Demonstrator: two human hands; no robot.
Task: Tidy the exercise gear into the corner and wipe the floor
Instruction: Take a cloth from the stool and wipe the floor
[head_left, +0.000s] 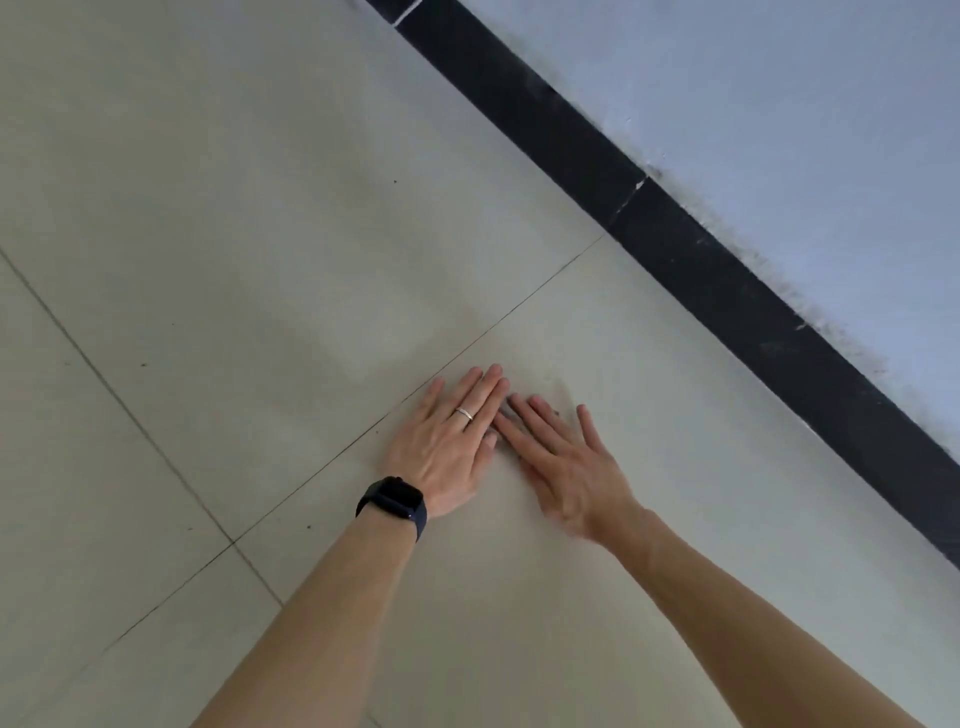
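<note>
Holding nothing, the left hand (451, 451) and right hand (561, 462) lie flat, fingers straight, on the floor (249, 260).

The left hand (452, 447) and right hand (561, 460) lie side by side on the floor (208, 208), baseboard (675, 249) beyond.

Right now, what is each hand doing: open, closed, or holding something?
Left hand: open, fingers straight, flat on the floor, no grip on anything.
Right hand: open, fingers straight, flat on the floor, no grip on anything.
</note>
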